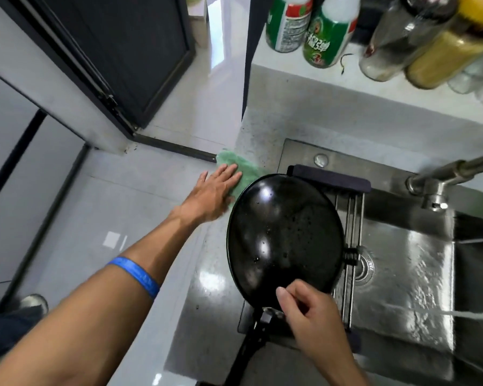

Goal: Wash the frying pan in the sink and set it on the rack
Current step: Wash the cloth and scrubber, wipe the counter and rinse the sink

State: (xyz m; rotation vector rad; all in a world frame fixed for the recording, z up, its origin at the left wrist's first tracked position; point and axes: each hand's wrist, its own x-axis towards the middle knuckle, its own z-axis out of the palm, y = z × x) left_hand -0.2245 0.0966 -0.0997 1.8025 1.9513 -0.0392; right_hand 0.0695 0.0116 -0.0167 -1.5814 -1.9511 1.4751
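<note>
The black frying pan (283, 235) lies bottom up on the metal rack (352, 218) that spans the left part of the steel sink (410, 263). Its black handle (248, 349) points toward me at the bottom. My right hand (310, 316) hovers at the pan's near rim by the handle joint, fingers loosely curled and holding nothing. My left hand (212, 193) reaches out flat, its straight fingers resting on a green cloth (244, 168) on the counter left of the pan.
The faucet (441, 176) juts in from the right above the sink. Green-labelled bottles (326, 32) and glass jars (441, 45) stand on the ledge behind. The counter's left edge drops to a tiled floor (95, 207), with a dark door beyond.
</note>
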